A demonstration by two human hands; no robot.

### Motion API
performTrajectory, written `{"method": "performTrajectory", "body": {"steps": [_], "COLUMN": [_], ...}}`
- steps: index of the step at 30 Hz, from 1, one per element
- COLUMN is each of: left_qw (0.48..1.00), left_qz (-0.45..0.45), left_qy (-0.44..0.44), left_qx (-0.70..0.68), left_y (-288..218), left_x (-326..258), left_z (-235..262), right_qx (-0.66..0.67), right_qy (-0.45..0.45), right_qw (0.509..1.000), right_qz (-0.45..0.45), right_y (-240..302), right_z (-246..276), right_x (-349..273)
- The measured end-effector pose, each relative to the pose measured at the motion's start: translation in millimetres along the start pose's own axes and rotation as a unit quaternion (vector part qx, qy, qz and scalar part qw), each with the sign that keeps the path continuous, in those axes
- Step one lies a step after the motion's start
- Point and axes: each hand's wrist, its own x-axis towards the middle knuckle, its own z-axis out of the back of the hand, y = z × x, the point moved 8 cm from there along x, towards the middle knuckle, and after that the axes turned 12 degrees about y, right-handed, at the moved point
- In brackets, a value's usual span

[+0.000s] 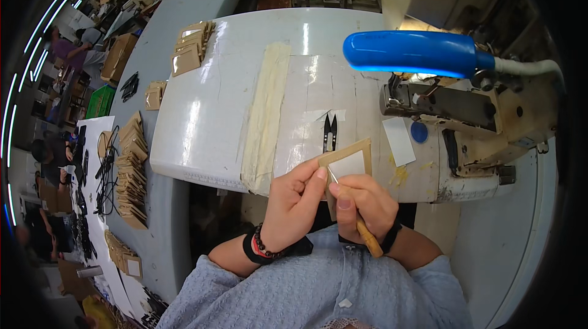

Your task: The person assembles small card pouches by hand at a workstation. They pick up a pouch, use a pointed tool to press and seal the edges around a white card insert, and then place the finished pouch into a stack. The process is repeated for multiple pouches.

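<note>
My left hand (297,205) pinches the left edge of a flat tan piece (357,149) with a white panel in its middle. Wrapped round the wooden handle (369,240) of an awl is my right hand (370,205). The awl's thin metal tip points up and left, at the piece's edge close to my left fingertips; whether it pierces the piece I cannot tell. Just beyond the piece, black thread snips (331,133) lie on the white table, blades pointing away from me.
A sewing machine (478,108) with a blue lamp (410,53) stands on the right. Near it lie a white card (399,141) and a blue disc (419,132). Stacks of tan pieces (130,182) line the grey table at left; more (191,47) sit at the far left corner. Other people work beyond.
</note>
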Motion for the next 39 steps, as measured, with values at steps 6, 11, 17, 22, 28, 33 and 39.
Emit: {"method": "performTrajectory", "body": {"steps": [6,11,17,22,28,33,39], "left_qw": [1.000,1.000,0.999,0.987,0.920,0.907,0.967], "left_qz": [-0.009,-0.012,-0.023,-0.061,-0.118,-0.187,-0.128], "left_qy": [0.000,0.002,0.000,-0.003,0.001,-0.065,-0.046], "left_qx": [0.005,0.014,0.033,0.152,0.373,0.372,0.217], "left_y": [-1.2,-2.7,-6.1,-7.7,-22.8,-34.8,-29.9], "left_x": [-0.3,-0.5,-0.1,0.4,-7.6,-7.3,-6.1], "left_z": [-0.8,-1.3,-2.8,1.3,-6.1,-3.6,-3.1], "right_qx": [-0.010,-0.010,-0.003,0.352,0.670,0.739,0.536], "right_qy": [-0.002,-0.001,-0.002,-0.012,0.018,-0.084,-0.039], "right_qw": [1.000,1.000,1.000,0.894,0.605,0.554,0.828], "right_qz": [0.003,0.006,-0.010,-0.277,-0.430,-0.374,-0.160], "right_y": [1.3,2.4,-0.1,-42.6,-83.2,-70.4,-46.5], "right_z": [1.0,1.4,2.1,-4.4,-28.3,-45.2,-14.6], "right_x": [0.2,0.7,3.0,-6.9,-20.4,-23.9,-2.3]}}
